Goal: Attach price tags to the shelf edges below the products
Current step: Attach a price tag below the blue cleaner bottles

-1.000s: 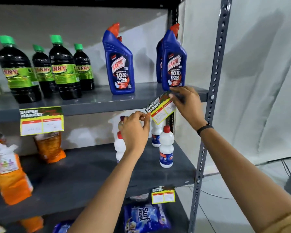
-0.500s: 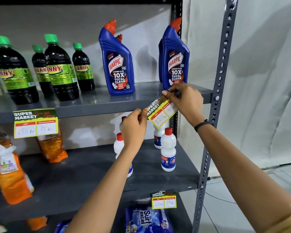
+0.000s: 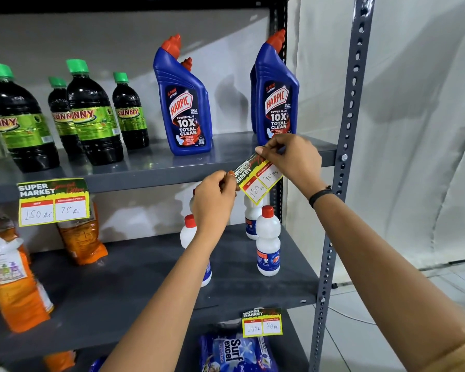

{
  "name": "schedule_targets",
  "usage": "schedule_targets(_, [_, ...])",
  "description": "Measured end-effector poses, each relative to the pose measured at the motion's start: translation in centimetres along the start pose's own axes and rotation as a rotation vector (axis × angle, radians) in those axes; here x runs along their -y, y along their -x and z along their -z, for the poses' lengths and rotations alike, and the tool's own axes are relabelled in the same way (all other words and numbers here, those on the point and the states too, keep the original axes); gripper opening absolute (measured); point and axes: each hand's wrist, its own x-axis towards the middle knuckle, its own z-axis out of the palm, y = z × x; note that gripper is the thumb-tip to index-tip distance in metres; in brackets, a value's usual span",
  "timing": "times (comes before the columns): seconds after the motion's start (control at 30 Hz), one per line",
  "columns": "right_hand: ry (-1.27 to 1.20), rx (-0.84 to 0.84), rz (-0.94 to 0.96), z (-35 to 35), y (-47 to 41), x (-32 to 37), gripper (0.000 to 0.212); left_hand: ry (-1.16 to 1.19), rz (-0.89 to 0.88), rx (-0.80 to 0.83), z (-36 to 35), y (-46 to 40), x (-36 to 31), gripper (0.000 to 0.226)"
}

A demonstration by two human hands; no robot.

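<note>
With the left hand [image 3: 212,200] pinching the price tag [image 3: 257,179] at its lower left corner and the right hand [image 3: 293,159] pinching its top edge, level the tilted tag between both grips, then press it against the shelf edge [image 3: 145,181] below the Harpic bottles [image 3: 275,103].

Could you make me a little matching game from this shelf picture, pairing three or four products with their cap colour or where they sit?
Things:
1. dark Sunny bottles
2. blue Harpic bottles
3. small white plastic bottles
4. blue Surf Excel packet

Descriptions:
A. bottom shelf, lying down
B. green caps, top shelf left
C. red caps, middle shelf
D. red nozzle caps, top shelf right

Pairs: 1-B, 2-D, 3-C, 4-A
</note>
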Motion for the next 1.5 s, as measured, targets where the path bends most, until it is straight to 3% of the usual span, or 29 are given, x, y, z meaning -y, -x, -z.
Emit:
schedule_targets(0.2, [-0.012,0.030,-0.019,0.0,0.0,-0.1,0.028,0.028,-0.066,-0.064,0.9,-0.1,-1.4,0.029])
schedule_targets(0.33, [-0.226,0.006,-0.053,0.3,0.4,-0.6,0.022,-0.074,-0.138,-0.111,1.5,-0.2,-1.4,0.032])
schedule_targets(0.5, [-0.441,0.030,0.065,0.5,2.2,-1.9,0.009,-0.071,-0.240,-0.092,2.1,-0.5,-0.3,0.020])
schedule_targets(0.73, [-0.179,0.071,0.288,0.3,3.6,-3.3,0.013,-0.136,-0.334,-0.085,2.0,0.1,2.0,0.012])
schedule_targets(0.9, [-0.083,0.069,0.303,-0.2,3.4,-3.4,0.018,-0.252,-0.355,-0.120,1.7,-0.2,2.4,0.011])
schedule_targets(1.27, [-0.089,0.041,0.284,-0.2,3.3,-3.2,0.019,-0.368,-0.388,-0.199,1.1,-0.7,2.3,0.013])
schedule_targets(1.5, [-0.158,0.064,0.278,0.0,3.2,-3.3,0.015,-0.310,-0.365,-0.174,1.2,-0.8,2.4,0.013])
